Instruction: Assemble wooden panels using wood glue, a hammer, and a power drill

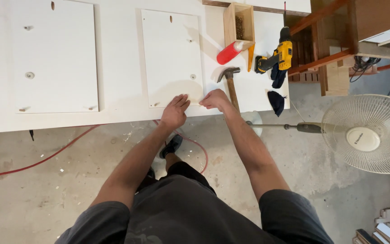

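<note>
Pressing left hand (175,111) flat, steadying panel (172,58); right hand (214,99) pinching something tiny at its corner, hammer (229,81) just beyond.

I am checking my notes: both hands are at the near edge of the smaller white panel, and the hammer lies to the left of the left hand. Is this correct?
Not quite. In the head view the hammer lies to the right of the right hand, not left of the left hand. Both hands are indeed at the near edge of the smaller white panel.
</note>
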